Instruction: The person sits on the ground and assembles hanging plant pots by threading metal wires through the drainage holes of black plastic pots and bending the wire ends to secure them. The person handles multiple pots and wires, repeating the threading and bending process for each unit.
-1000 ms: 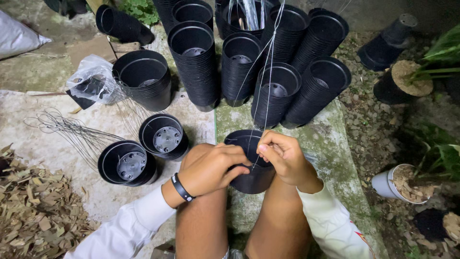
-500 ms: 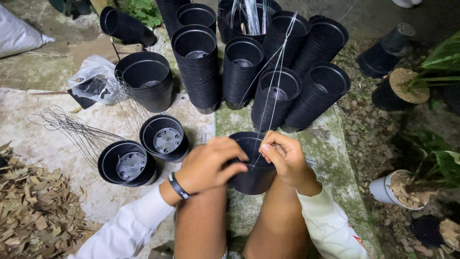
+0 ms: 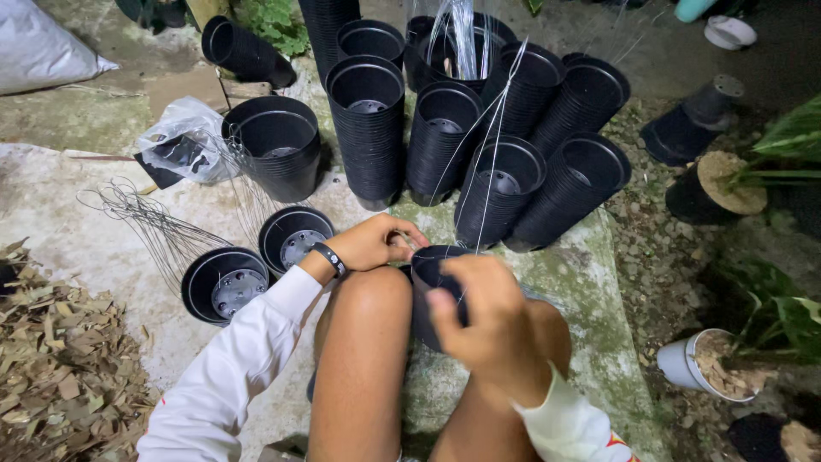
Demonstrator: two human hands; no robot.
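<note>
Two hands work wire at a black pot between the knees.

The left hand [image 3: 374, 244] pinches at the pot [image 3: 430, 291] rim; the right hand [image 3: 483, 329] is closed on thin wire [image 3: 489, 171] rising over the pot stacks [image 3: 368, 128]. Loose wires [image 3: 145, 222] lie left.

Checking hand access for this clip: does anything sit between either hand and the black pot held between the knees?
Nothing visible does. The left hand is at the rim of the black pot, and the right hand grips its near side, covering much of it. Thin wires rise from the pot toward the stacked pots behind, not between hands and pot.
</note>
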